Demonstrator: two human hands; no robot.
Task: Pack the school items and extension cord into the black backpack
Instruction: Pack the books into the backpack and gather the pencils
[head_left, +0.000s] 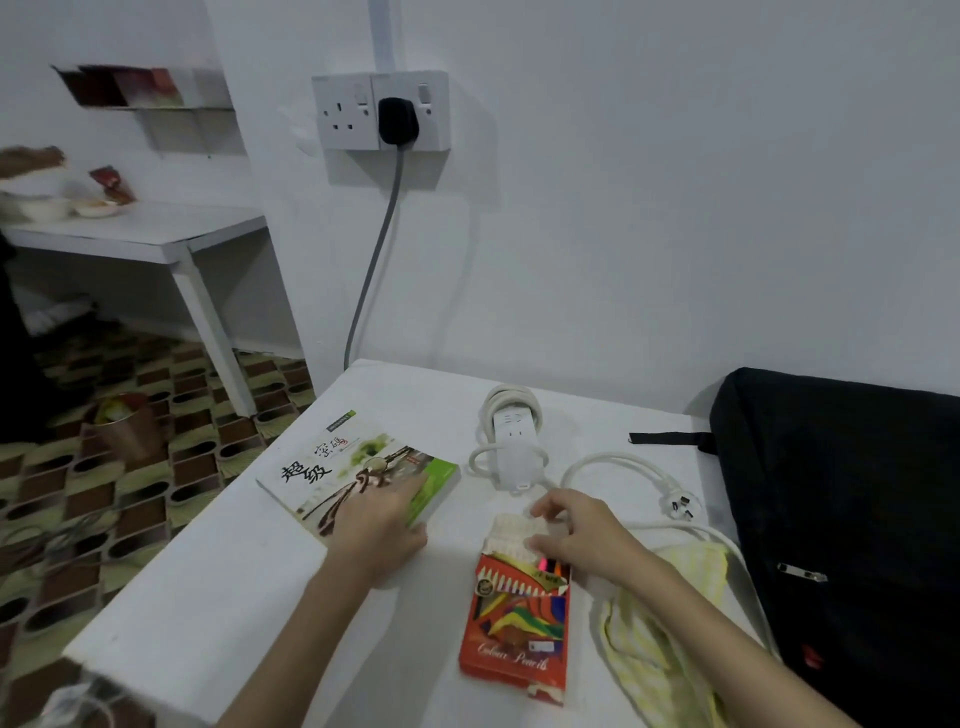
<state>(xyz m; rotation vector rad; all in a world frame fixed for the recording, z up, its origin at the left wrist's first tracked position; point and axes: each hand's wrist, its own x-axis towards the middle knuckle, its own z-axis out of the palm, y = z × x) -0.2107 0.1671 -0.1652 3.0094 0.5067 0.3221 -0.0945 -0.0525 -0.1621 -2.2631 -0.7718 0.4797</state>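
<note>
**Packing not yet begun: items laid out beside the closed-looking bag**

The black backpack (852, 519) lies at the right end of the white table (218, 571), against the wall. One zip pull shows on its face; whether any compartment is open, or what is inside, cannot be told from here.

Everything to be packed is still out on the table:
- Coloured pencil box (514, 629), orange, its top flap open and the pencil ends showing. Right hand (576, 535) rests on that open end, fingers curled loosely at the flap, probably closing it so nothing spills in the bag.
- Book (358, 467), flat, cover up. Left hand (382, 525) lies on its near corner, fingers fairly straight, pressing rather than gripping; likely steadying it or about to draw it in.
- Extension cord (511, 447), white, cable wound round the socket block, plug end trailing toward the backpack. Already bundled, so ready to go in.

A yellow checked cloth (660, 634) lies between pencil box and backpack. On the wall, a black plug (397, 120) sits in a double socket (382, 110).
</note>
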